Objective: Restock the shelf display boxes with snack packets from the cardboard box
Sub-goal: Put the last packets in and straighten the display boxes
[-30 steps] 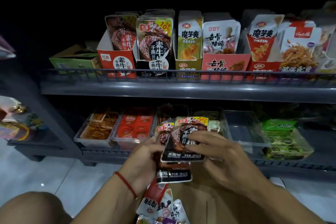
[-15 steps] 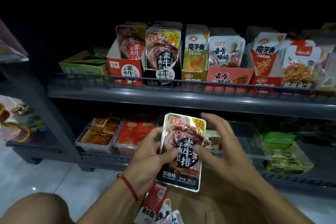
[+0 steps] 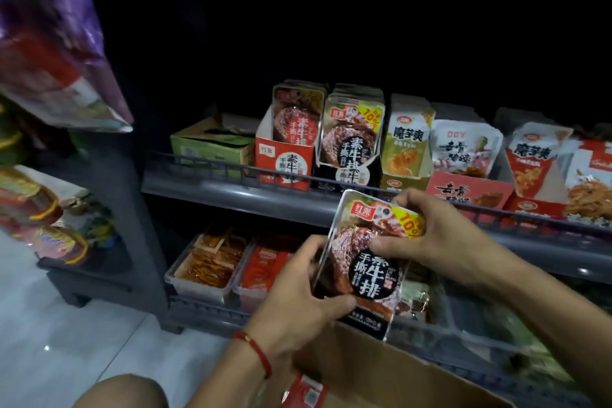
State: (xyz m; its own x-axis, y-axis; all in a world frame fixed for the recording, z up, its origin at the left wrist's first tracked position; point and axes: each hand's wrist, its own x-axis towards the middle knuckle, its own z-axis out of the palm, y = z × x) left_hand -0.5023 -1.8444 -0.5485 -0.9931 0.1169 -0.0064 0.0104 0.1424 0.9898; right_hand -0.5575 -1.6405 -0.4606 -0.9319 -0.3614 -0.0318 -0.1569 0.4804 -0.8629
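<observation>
A grey shelf (image 3: 231,195) carries display boxes. Near it, an open cardboard box (image 3: 381,371). Both hands, left hand (image 3: 298,301) and right hand (image 3: 430,235), clamp a black snack packet (image 3: 367,262), now lifted just below its matching black display box (image 3: 347,172), seemingly ready for insertion.

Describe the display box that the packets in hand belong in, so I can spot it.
Look along the upper shelf rail. Second standing box from the green carton is the black display box, between the red display box and the olive one. Only its packets carry the yellow 10% corner.
</observation>
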